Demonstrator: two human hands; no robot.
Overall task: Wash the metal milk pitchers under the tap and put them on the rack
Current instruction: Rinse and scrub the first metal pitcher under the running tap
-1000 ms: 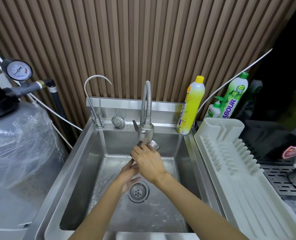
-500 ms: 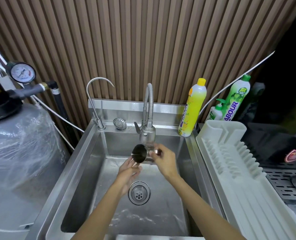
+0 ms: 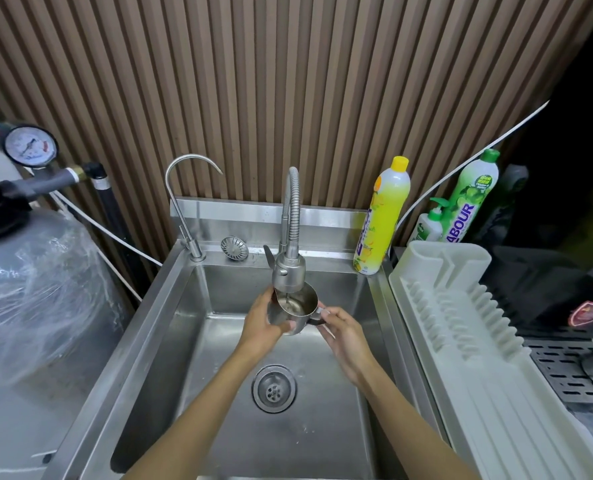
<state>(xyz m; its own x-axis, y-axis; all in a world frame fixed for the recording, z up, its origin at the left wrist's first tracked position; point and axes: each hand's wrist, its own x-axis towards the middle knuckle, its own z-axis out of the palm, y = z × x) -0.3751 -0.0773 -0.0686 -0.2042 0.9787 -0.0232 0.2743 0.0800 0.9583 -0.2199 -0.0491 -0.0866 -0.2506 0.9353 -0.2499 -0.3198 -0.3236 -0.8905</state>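
Broadly, the left side is taken up by a grey tank (image 3: 35,306) wrapped in clear plastic, with a pressure gauge (image 3: 28,146) on the pipe above it. Next to it is the steel sink (image 3: 170,341), its basin wet and streaked, and just to the right of the sink lies the white dish rack (image 3: 495,393) with its rows of pegs. The flexible tap (image 3: 289,271) bends down over the back of the basin, and a thin gooseneck tap (image 3: 184,202) stands at the rear left corner.

On the rear right ledge stands a yellow bottle (image 3: 385,216) filled nearly to the neck with yellow liquid. A green bottle (image 3: 468,199) and a small pump bottle (image 3: 428,226) stand behind the rack.

The milk pitcher (image 3: 295,311) is held above the basin, directly under the tap head, mouth up and tipped a little toward the camera. A thin stream runs into it (how much water has pooled inside is hard to make out against the shiny metal). The left hand (image 3: 260,323) wraps around the pitcher's body, while the right hand (image 3: 343,336) pinches its handle.

Below them is the round drain (image 3: 274,388), and a loose strainer plug (image 3: 234,247) rests on the back ledge.
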